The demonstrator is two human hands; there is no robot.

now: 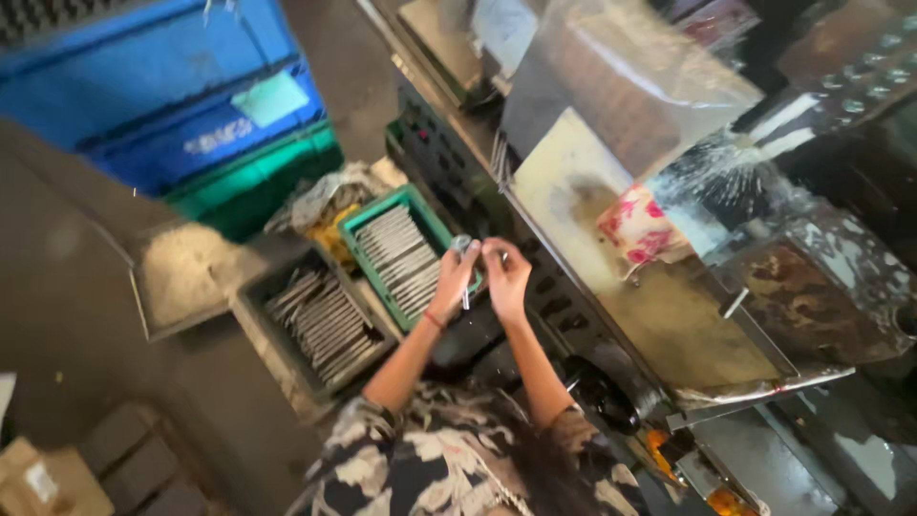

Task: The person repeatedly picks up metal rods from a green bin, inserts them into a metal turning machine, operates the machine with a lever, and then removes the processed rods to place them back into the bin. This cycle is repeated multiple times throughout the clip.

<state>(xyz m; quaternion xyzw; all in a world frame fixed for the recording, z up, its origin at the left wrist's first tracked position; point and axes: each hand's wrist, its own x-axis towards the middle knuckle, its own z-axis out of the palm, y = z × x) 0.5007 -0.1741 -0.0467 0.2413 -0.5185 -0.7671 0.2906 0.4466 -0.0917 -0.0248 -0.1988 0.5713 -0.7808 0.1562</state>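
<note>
My left hand and my right hand meet in front of me, fingertips together. They pinch a small shiny metal part between them, just over the near edge of a green tray. The tray holds rows of flat grey metal pieces. Blur hides the part's exact shape. A thin red band circles my left wrist.
A grey bin of similar metal strips sits left of the green tray. Blue crates and a green crate are stacked at the upper left. A machine bed on the right carries a pink-and-white cloth under a clear plastic guard.
</note>
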